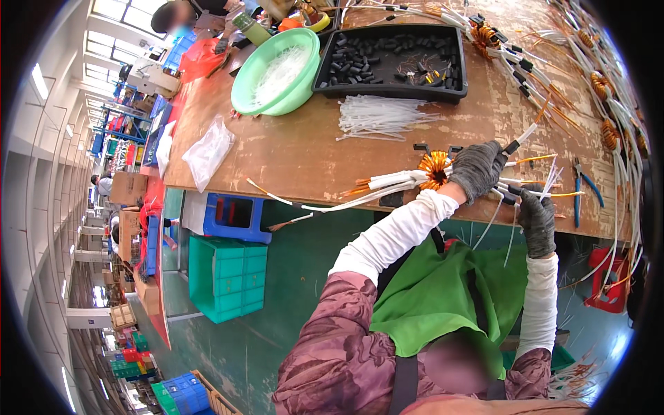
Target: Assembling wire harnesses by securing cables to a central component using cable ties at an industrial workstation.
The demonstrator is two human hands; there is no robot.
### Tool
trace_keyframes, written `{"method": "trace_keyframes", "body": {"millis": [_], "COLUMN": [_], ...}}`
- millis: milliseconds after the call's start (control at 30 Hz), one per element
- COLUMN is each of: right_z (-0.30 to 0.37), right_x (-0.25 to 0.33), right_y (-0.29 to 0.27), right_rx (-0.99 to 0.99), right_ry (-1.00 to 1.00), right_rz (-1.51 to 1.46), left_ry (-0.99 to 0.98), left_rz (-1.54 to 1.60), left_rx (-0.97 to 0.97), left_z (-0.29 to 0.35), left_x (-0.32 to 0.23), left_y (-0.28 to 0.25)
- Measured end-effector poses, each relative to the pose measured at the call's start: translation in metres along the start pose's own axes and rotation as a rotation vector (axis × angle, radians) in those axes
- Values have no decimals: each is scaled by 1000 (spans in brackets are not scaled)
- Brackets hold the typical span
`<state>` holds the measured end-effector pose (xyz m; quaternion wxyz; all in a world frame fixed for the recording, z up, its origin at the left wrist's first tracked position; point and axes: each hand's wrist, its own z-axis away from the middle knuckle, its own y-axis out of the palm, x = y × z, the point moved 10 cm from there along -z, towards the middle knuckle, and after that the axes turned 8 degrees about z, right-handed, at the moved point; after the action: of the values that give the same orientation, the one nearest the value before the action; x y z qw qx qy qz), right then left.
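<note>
A copper-wound ring coil (434, 170) with long white wire leads (398, 181) lies at the table's front edge. Over its right side, my left hand (478, 171), in a dark grey glove, is closed around the white leads. Lower and to the right, my right hand (537, 223), gloved alike, has its fingers closed on leads beside a black sleeve (510, 196). Thin white cable ties (552, 174) stick out around that hand. The exact grip under the fingers is partly hidden. Blue-handled pliers (578, 194) lie to the right of my right hand.
Beyond my hands are a pile of white cable ties (382, 116), a black tray (387, 93) of small black parts and pale green basins (242, 97). More coils (600, 86) with wires line the right side. A plastic bag (209, 151) lies left. A green crate (238, 280) stands below.
</note>
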<state>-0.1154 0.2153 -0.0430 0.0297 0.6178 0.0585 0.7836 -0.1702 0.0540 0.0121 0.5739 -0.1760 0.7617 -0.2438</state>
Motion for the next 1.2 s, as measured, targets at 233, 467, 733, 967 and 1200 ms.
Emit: {"method": "trace_keyframes", "body": {"millis": [233, 467, 733, 967, 1200], "right_z": [24, 27, 46, 46, 41], "right_x": [2, -1, 27, 32, 12], "right_y": [5, 4, 13, 15, 7], "right_rx": [-73, 27, 144, 105, 54], "right_ry": [6, 159, 53, 47, 102], "right_rz": [109, 103, 189, 17, -122], "left_ry": [-42, -27, 30, 315, 454], "left_rz": [-15, 2, 98, 167, 373], "left_rx": [-44, 76, 20, -146, -44], "left_z": [1, 5, 7, 28, 46], "left_x": [4, -8, -5, -60, -92], "left_y": [-6, -1, -6, -35, -23]}}
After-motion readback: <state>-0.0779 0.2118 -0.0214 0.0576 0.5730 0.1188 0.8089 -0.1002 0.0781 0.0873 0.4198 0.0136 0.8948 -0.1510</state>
